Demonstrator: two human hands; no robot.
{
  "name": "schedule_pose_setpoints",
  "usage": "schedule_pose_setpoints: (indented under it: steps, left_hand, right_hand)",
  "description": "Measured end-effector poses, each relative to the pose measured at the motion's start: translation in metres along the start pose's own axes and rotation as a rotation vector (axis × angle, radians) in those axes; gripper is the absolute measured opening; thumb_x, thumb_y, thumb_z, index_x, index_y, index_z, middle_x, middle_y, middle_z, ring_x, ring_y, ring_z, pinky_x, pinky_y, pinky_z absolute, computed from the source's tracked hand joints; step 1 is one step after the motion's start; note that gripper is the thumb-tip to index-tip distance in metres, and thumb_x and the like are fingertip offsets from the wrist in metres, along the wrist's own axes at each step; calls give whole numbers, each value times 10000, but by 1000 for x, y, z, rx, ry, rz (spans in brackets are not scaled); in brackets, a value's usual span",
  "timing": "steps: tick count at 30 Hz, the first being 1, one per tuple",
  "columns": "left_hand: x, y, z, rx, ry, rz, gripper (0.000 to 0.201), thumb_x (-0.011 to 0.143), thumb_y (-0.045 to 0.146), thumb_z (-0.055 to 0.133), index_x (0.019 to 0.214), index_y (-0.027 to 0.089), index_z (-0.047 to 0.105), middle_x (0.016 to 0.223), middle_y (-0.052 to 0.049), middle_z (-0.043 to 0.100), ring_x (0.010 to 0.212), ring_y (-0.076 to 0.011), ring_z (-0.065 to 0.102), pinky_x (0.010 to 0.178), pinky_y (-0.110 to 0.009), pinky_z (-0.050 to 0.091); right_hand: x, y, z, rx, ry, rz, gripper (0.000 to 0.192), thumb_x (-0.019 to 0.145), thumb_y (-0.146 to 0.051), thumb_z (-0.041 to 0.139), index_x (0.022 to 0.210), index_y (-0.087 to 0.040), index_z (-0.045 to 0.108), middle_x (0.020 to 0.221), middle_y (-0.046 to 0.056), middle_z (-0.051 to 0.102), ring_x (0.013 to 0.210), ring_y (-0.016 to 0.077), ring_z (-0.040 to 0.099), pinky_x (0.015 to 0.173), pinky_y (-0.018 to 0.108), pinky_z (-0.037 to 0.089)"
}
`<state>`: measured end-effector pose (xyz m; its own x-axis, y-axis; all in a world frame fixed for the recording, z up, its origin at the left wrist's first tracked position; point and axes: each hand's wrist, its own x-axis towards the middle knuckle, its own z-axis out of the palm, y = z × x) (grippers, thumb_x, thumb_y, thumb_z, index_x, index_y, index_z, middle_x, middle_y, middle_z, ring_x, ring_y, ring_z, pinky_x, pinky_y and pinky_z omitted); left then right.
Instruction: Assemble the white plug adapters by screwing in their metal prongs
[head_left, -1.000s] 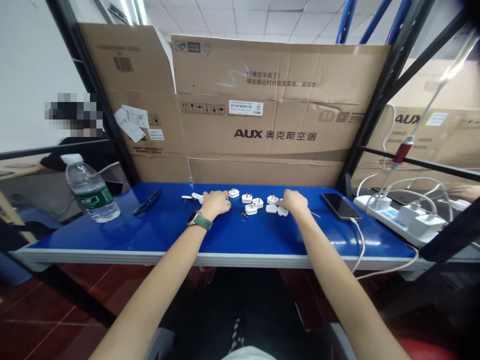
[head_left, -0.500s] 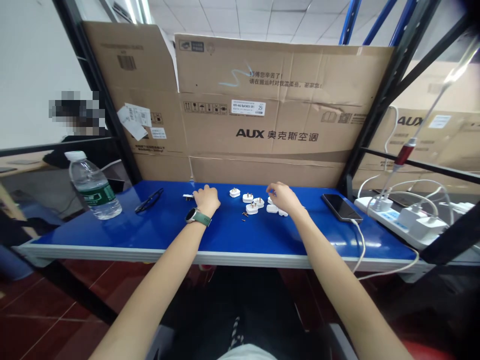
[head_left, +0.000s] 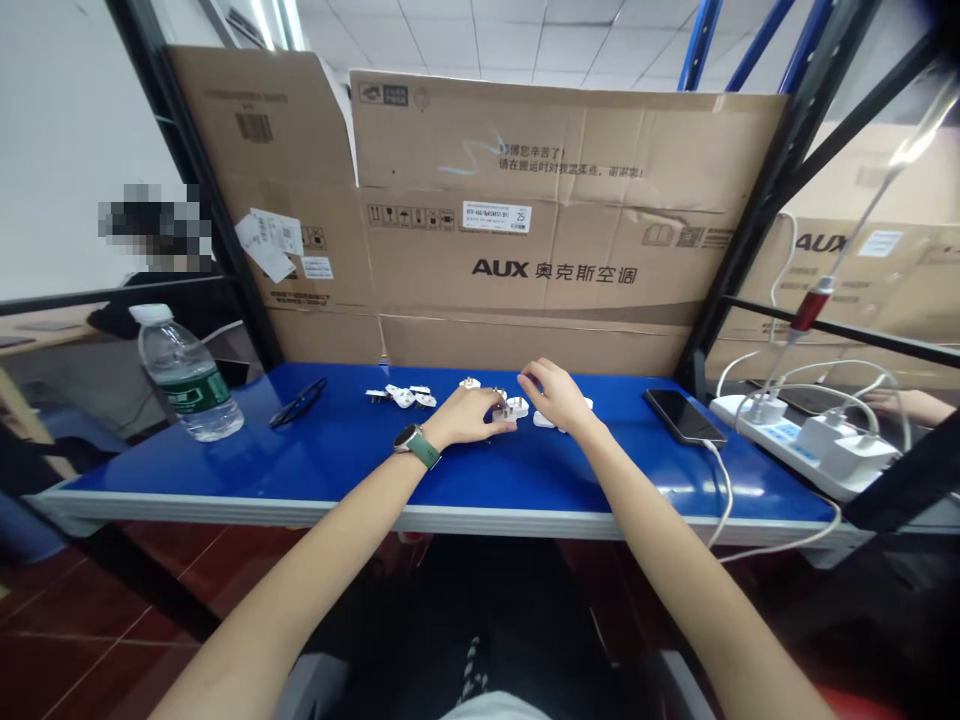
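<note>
A cluster of small white plugs (head_left: 517,406) is being worked over at the far middle of the blue table (head_left: 360,465), and the step in hand is judged to be the picking of one piece from that cluster. The left hand (head_left: 469,415) is being laid over the left side of the group, its fingers curled down onto a plug; whether a piece is being pinched cannot be told. The right hand (head_left: 553,393) is being held just right of it, fingers loosely bent above the plugs, with nothing clearly gripped. A sure pinch on a single plug, without its neighbours being scattered, is judged to be what the next move calls for. More loose plug parts (head_left: 403,396) are lying apart to the left. As for containers, a capped water bottle (head_left: 186,375) is standing at the left edge, its fill too unclear to tell. A phone (head_left: 684,415) is being charged at the right.
</note>
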<state>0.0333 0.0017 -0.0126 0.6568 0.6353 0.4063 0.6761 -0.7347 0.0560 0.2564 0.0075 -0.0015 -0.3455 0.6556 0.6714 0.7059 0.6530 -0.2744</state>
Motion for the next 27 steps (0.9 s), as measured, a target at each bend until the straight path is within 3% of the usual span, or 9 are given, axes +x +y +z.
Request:
schedule_pose_setpoints:
  steps: [7,10,12,15,17,20,23,27]
  left_hand:
    - [4,0,6,-2,14,-68,291,893,455,712,1065,219,710,1079,-69,757,1043,-281,694,919,-373,462]
    - [4,0,2,-125,53,-73,357,868,472,745,1124,223,727,1143,-81,748,1095,-279,678,984,-379,457]
    - [3,1,-2,-259,47,-23,390,867,474,752,1163,221,734,1173,-85,740,1098,-262,674,996,-369,463]
    - [1,5,-7,-454,-51,137,376,864,450,768,1167,230,752,1158,-71,745,1046,-226,681,934,-328,489]
    - [0,9,-9,-520,-121,214,359,841,445,797,1131,236,769,1118,-59,756,1012,-212,684,895,-308,492]
    - [-1,13,-10,-558,-189,240,362,803,432,837,1098,229,780,1102,-60,765,1014,-214,689,907,-307,489]
    - [-1,14,-10,-565,-236,224,365,797,427,843,1090,218,781,1106,-65,769,1032,-222,694,938,-316,489]
    - [-1,13,-9,-547,-265,218,375,800,433,837,1103,219,778,1100,-60,770,1022,-222,697,931,-314,494]
  right_hand:
    - [-1,-8,-2,86,-13,29,247,1032,-360,469,923,-204,628,913,65,629,862,200,593,815,299,439]
    - [-1,-15,-7,210,54,83,331,1040,-423,449,820,-210,574,821,50,599,814,190,558,787,292,437]
    - [-1,-18,-11,426,184,161,459,1020,-546,470,698,-220,473,687,18,494,680,168,474,659,279,410]
    - [0,-19,-18,974,284,303,626,928,-726,530,614,-241,289,572,-47,260,493,112,225,457,259,222]
    - [1,-19,-24,1310,155,362,673,909,-767,521,604,-244,226,558,-70,183,461,89,111,422,250,126]
    - [1,-20,-30,1593,-19,374,703,922,-776,485,588,-234,185,540,-73,157,443,77,68,407,242,97]
    - [0,-24,-27,1707,-82,336,726,921,-787,475,578,-225,168,535,-71,152,436,72,72,409,237,102]
    - [-2,-32,-18,1700,-172,317,744,903,-819,467,566,-219,181,534,-66,173,433,72,112,418,236,115]
